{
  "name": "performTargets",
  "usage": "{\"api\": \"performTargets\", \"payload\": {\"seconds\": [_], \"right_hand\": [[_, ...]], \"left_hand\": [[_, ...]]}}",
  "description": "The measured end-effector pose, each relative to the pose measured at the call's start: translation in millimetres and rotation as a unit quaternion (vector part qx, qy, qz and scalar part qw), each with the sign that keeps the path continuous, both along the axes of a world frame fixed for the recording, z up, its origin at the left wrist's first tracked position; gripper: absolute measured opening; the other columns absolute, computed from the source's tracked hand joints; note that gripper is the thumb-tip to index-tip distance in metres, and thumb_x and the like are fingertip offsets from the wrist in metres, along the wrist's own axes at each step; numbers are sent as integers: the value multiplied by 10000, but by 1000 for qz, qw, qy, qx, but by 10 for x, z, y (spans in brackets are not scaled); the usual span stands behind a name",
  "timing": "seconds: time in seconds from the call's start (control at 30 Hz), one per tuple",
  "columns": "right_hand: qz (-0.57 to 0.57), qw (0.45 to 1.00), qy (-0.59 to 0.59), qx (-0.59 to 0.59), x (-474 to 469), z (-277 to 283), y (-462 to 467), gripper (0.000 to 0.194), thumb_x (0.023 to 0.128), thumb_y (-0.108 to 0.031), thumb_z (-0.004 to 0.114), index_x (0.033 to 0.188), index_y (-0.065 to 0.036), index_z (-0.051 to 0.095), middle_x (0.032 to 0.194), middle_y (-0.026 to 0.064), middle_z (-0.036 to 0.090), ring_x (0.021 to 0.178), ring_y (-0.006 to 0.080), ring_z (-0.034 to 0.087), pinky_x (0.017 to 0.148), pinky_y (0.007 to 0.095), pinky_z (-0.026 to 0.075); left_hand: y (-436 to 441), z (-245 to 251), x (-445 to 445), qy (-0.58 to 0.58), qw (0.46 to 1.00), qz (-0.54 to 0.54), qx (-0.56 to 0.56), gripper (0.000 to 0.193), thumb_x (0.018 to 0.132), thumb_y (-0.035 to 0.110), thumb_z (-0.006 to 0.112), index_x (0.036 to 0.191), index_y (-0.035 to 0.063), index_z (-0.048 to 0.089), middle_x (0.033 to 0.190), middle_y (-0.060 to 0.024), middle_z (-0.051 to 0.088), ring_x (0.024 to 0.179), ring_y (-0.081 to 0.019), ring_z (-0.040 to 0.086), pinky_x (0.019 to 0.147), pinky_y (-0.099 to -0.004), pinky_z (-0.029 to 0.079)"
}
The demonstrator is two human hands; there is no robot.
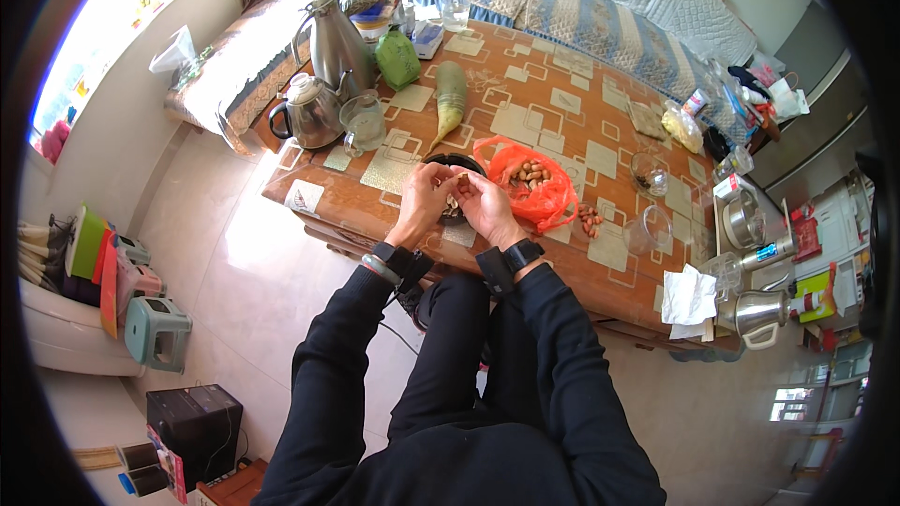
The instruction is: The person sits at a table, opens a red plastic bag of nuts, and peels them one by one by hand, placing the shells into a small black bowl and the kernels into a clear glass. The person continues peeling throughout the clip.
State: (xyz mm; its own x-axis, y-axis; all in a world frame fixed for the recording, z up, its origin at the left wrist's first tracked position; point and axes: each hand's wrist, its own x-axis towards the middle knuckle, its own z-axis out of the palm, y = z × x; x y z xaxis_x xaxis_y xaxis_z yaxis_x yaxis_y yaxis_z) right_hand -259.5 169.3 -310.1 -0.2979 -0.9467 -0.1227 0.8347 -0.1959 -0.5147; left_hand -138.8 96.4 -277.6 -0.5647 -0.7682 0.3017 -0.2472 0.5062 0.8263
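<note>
My left hand [420, 202] and my right hand [490, 209] meet at the fingertips over a black bowl [472, 162] near the table's front edge. Between the fingers is a small reddish-brown peanut [463, 183]; the fingers partly hide it, so how much shell is on it is unclear. My right hand is cupped, palm up. Pale peanut shells [452, 209] lie in the bowl below. Just right of the hands, a red plastic bag [508, 163] lies open with unshelled peanuts [532, 173] inside. A small pile of red-skinned peanut kernels [589, 219] rests on the table beside the bag.
A patterned table [517, 119] carries a white radish [451, 100], a glass mug [363, 125], a steel kettle [309, 112], a tall steel jug [341, 42] and a green bag [397, 60]. Rightward are plastic cups [648, 230], a glass bowl [649, 174] and white tissues [689, 295].
</note>
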Motion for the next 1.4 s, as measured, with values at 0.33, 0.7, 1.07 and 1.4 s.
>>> {"api": "performTargets", "payload": {"seconds": [0.33, 0.7, 1.07, 1.4], "right_hand": [[45, 998, -15, -30, 18, 2, 8, 289, 969, -136, 375, 1105, 55, 542, 1031, 132, 603, 946, 198, 579, 884, 315, 459], [-113, 984, 134, 18, -260, 221, 457, 148, 924, 3, 448, 1015, 76, 538, 994, 140, 597, 970, 253, 613, 901, 321, 498], [-324, 921, 134, 166, -1327, 150, 1612, 298, 954, -216, 504, 930, 77, 552, 881, 96, 528, 840, 189, 534, 922, 323, 454], [-254, 933, 87, 240, -1359, 308, 1888, 980, 876, -614, 427, 1281, 247, 197, 1293, 333, 299, 1252, 363, 334, 1097, 427, 274]], "left_hand": [[10, 106, 20, -4, 989, -27, -146, 148, 724, -5, 641, 856, 25, 580, 835, -104, 587, 767, -230, 576, 687, -332, 475], [24, 18, -92, -15, 993, 29, -111, 237, 706, 15, 685, 929, 11, 605, 859, -101, 578, 716, -219, 582, 690, -321, 488], [441, -141, -1488, 45, 979, -185, 76, 151, 803, 36, 567, 920, -36, 631, 887, -197, 627, 866, -337, 617, 746, -382, 495], [486, -289, -1786, -169, 977, -102, -76, 175, 887, 144, 489, 949, -6, 555, 863, -158, 665, 822, -323, 643, 669, -417, 510]]}}
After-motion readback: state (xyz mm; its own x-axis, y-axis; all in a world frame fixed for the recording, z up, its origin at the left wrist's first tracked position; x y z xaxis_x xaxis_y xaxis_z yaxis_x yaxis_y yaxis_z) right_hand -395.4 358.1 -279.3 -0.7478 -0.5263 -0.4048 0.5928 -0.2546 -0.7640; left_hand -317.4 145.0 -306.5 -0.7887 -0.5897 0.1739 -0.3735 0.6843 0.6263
